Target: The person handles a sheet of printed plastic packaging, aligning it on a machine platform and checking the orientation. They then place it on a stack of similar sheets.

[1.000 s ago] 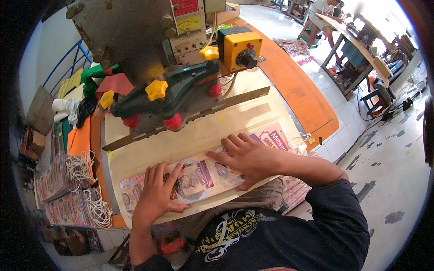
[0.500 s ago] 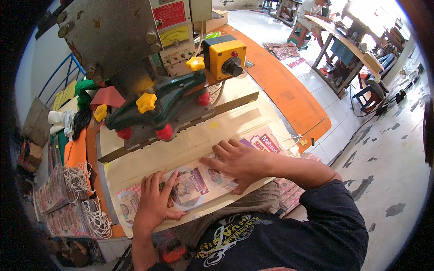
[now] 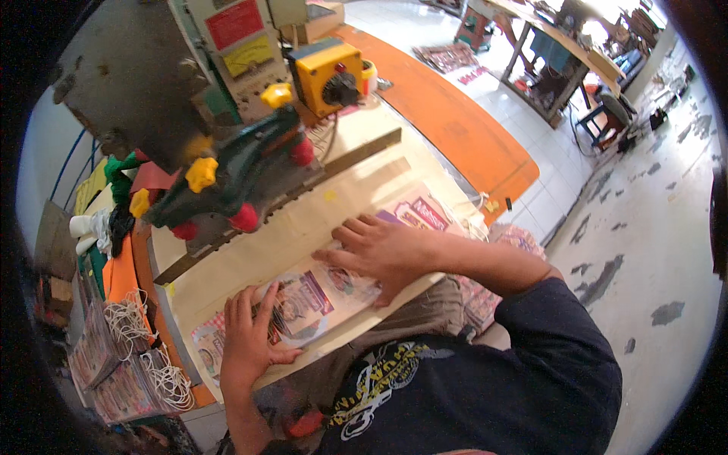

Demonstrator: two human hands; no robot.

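My left hand (image 3: 252, 331) lies with fingers spread on the left part of a printed plastic sheet (image 3: 311, 297), thumb pointing right. Across its right part rests my right hand (image 3: 383, 252), fingers stretched out to the left. Neither hand grips anything. The sheet carries food pictures and purple and red labels, and has a clear, shiny film on part of it. It lies on the cream work surface (image 3: 284, 250) of a machine. Just beyond my hands runs the long metal bar (image 3: 360, 161) of a dark green press head (image 3: 227, 189).
Yellow star knobs (image 3: 202, 175) and a yellow control box with a dial (image 3: 327, 78) are on the machine. Bundles of printed sheets with white cords (image 3: 136, 383) stand at the left. An orange tabletop (image 3: 462, 121) extends to the far right, beside a peeling wall (image 3: 644, 220).
The whole view has turned and shifted, so the machine appears farther left. Both hands stay flat on the sheet in nearly the same places.
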